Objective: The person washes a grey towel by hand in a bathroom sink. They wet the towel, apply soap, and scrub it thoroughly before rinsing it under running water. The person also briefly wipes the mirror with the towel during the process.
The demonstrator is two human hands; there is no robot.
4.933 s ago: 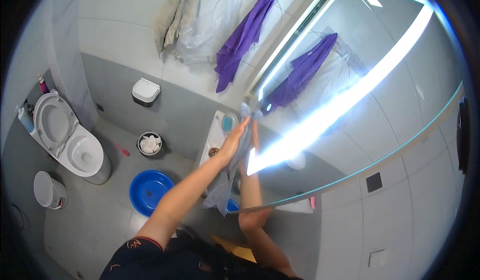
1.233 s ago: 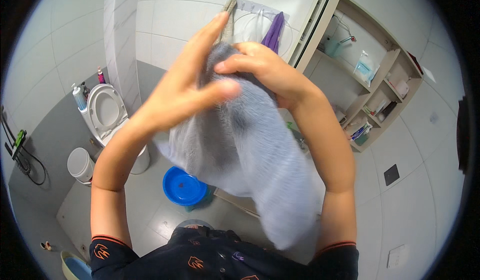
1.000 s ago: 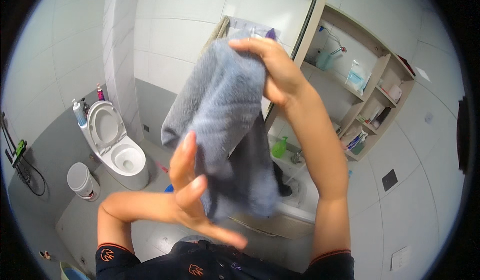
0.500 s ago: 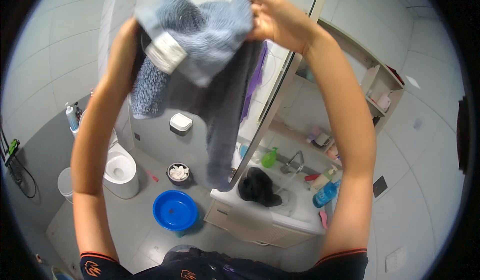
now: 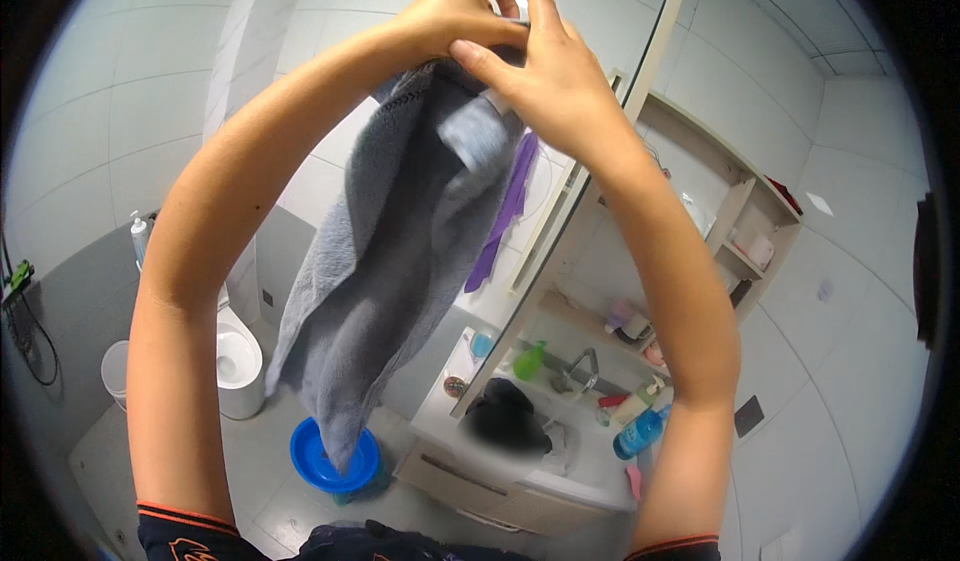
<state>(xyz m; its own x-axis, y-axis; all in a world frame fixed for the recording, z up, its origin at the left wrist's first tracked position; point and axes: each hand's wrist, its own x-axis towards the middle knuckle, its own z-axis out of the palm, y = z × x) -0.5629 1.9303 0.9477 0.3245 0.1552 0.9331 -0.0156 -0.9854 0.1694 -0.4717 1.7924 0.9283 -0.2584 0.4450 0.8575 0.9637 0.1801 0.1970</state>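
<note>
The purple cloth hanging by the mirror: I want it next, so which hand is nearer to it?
Right. The right hand grips the grey towel just above the purple cloth; the left hand pinches the towel's top farther up and to the left.

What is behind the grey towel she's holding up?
Behind the towel show white wall tiles, a purple cloth and a blue basin by its lower tip. The wall directly behind it is covered.

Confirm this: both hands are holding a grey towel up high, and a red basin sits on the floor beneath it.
Wrong on one point: the basin is blue, not red, as the head view shows. Both the left hand and the right hand do hold the grey towel up high.
</note>
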